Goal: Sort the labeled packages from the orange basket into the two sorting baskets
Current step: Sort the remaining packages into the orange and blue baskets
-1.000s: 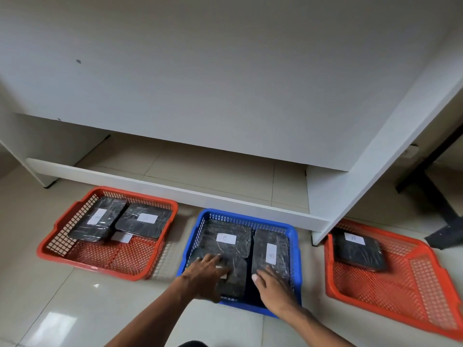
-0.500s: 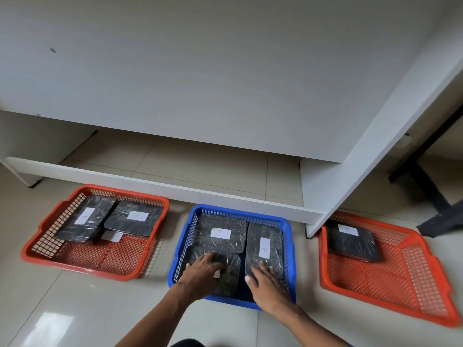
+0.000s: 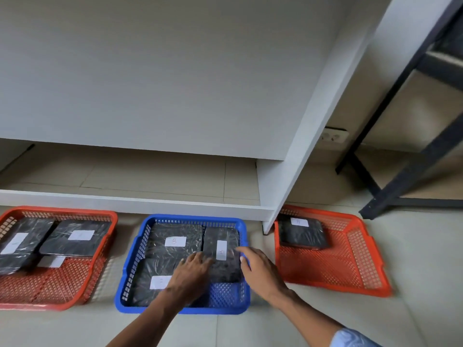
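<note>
A blue basket sits on the floor in the middle, holding three black wrapped packages with white labels: one at the back left marked B, one on the right, one at the front left. My left hand lies flat over the packages, fingertips at the right package's left edge. My right hand is at the basket's right rim, fingers touching that package's right edge. The left orange basket holds three labeled packages. The right orange basket holds one package.
A white desk panel rises just behind the baskets, its low crossbar and side leg close to their back rims. A black metal frame stands at the right, beside a wall socket. Tiled floor lies in front.
Both hands have shifted right, from the front package to either side of the right package in the blue basket. The view has turned rightward and closer.
</note>
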`<state>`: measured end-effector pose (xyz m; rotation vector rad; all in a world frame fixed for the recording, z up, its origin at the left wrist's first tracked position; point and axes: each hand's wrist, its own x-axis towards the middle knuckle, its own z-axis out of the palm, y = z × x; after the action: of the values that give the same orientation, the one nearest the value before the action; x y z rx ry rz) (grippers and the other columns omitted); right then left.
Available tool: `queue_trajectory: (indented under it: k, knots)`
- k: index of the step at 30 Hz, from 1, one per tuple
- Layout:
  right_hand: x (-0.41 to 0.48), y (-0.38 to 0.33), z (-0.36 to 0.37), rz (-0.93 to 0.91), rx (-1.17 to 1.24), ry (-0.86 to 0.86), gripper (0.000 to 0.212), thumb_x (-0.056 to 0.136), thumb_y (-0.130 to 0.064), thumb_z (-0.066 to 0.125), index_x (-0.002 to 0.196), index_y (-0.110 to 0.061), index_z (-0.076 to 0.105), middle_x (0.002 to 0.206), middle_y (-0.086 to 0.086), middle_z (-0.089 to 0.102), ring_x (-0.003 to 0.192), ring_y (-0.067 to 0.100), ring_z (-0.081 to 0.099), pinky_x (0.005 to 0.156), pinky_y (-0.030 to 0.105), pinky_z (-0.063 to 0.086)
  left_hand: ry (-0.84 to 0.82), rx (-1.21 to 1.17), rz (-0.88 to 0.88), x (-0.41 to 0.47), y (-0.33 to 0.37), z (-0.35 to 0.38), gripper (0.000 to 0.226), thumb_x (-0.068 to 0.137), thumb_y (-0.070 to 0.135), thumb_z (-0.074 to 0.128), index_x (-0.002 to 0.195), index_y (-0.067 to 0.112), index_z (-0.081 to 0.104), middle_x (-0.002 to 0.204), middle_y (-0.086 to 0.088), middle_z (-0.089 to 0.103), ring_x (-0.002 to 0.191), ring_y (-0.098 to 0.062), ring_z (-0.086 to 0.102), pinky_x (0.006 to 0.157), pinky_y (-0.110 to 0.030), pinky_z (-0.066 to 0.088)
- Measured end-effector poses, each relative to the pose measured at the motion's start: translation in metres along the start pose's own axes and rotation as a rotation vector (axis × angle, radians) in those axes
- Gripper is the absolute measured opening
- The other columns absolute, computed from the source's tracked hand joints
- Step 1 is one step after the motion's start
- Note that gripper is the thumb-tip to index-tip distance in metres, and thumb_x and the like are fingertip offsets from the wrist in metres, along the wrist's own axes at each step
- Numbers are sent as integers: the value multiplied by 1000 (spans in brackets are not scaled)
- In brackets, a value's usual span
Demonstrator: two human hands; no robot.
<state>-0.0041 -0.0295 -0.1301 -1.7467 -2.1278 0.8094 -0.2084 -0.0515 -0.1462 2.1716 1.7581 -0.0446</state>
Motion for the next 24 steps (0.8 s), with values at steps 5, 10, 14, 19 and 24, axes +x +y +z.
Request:
queue_trajectory:
  k: [5, 10, 14, 19, 24]
  knots:
    - [4, 74, -41, 54, -89, 147, 32, 90, -11, 50, 118, -14, 64, 116, 3, 68, 112, 23, 60, 97, 27, 40, 36, -65, 180, 43, 82, 3, 49, 94, 15, 41, 141, 25, 39, 149, -9, 37, 136, -26, 36, 108, -38, 37]
    - [11, 147, -83, 330, -79, 244, 37, 92, -14, 55, 129, -15, 57, 133, 6, 60, 123, 25, 55, 101, 35, 44, -44, -105, 237, 79, 158, 19, 53, 97, 19, 39, 148, 26, 24, 158, -7, 20, 141, -26, 29, 105, -44, 44]
    - [29, 193, -95, 465, -93, 180, 51, 92, -19, 56, 141, -15, 43, 142, 11, 49, 130, 29, 49, 103, 40, 45, -69, -31, 218, 101, 187, 26, 51, 98, 19, 37, 148, 17, 26, 160, -11, 6, 141, -27, 24, 106, -41, 39]
    - [60, 212, -90, 605, 222, 175, 70, 91, -19, 62, 149, -7, 26, 146, 16, 45, 132, 33, 48, 107, 36, 41, -50, -61, 173, 117, 188, 37, 44, 93, 22, 43, 136, 18, 40, 145, -5, 27, 121, -23, 42, 88, -41, 52]
    - [76, 233, -83, 856, 602, 296, 43, 86, -34, 71, 110, -5, 51, 129, 22, 58, 118, 40, 56, 102, 53, 46, -42, -50, 206, 119, 184, 40, 47, 89, 32, 50, 135, 20, 43, 142, -3, 27, 122, -21, 40, 86, -40, 54]
